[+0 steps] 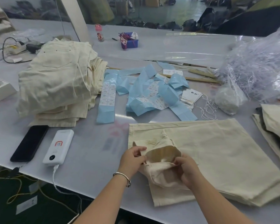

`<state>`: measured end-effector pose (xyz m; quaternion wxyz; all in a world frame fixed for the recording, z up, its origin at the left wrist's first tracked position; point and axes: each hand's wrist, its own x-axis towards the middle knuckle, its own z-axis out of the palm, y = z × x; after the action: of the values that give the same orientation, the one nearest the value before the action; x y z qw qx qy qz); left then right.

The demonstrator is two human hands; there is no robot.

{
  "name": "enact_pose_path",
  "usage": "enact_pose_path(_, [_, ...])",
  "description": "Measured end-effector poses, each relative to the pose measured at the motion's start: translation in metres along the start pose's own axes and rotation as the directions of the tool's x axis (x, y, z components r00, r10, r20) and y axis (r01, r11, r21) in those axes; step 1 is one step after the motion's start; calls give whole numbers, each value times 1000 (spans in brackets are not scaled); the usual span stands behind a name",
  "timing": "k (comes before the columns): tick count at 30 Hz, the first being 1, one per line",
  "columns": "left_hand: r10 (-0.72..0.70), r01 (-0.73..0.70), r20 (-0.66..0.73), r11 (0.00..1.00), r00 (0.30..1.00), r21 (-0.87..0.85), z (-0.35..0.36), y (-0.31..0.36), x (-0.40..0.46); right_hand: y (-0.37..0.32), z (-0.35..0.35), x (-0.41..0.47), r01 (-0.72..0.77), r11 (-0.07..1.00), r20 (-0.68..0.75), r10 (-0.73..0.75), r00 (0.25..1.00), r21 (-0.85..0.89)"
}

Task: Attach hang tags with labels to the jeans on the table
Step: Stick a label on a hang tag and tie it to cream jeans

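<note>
both hands [133, 157] [187, 169] grip the jeans [217, 152] waistband.

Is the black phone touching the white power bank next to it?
Apart. The head view shows a strip of bare grey table between the flat black phone and the white rectangular power bank; they lie side by side without meeting.

Black phone [29, 143] lying beside white power bank [58, 147] with cable attached; farther back, pink-capped bottle [100, 33], blue box [131, 40], heap of clear plastic strands [255, 68].
</note>
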<state>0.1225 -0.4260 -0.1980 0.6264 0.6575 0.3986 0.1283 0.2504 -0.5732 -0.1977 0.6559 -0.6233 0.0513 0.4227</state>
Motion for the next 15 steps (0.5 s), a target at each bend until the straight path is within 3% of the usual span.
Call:
enact_pose_path(4, [-38, 54, 77, 974, 996, -222, -3, 5, -2, 6, 2, -5, 204, 961, -21, -212, 977, -184])
enact_pose_path(6, [-31, 70, 129, 947, 991, -315, -3, 10, -6, 9, 4, -8, 327, 861, 19, -348, 937, -390])
enact_pose_path(8, [7, 53, 179, 943, 984, -329, -3, 13, -10, 12, 9, -15, 448, 587, 122, -510, 851, -674])
enact_pose_path(9, [37, 25, 195, 952, 980, -305, -2, 14, -11, 13, 11, -18, 476, 355, 188, -609, 771, -805])
enact_pose_path(11, [112, -64, 214, 974, 970, -219, 0, 16, -11, 11, 14, -22, 499, -120, 417, -730, 541, -858])
enact_pose_path(12, [145, -112, 211, 981, 967, -160, 2, 16, -12, 9, 16, -24, 536, -257, 530, -717, 452, -804])
enact_pose_path(13, [167, -152, 200, 984, 965, -88, 3, 17, -13, 6, 19, -25, 585, -336, 621, -678, 394, -738])
enact_pose_path(14, [178, -179, 188, 984, 966, -11, 6, 16, -13, 3, 21, -26, 624, -348, 665, -635, 393, -700])
enact_pose_path(15, [185, -199, 180, 978, 966, 64, 8, 15, -14, 1, 21, -26, 647, -282, 660, -590, 465, -708])
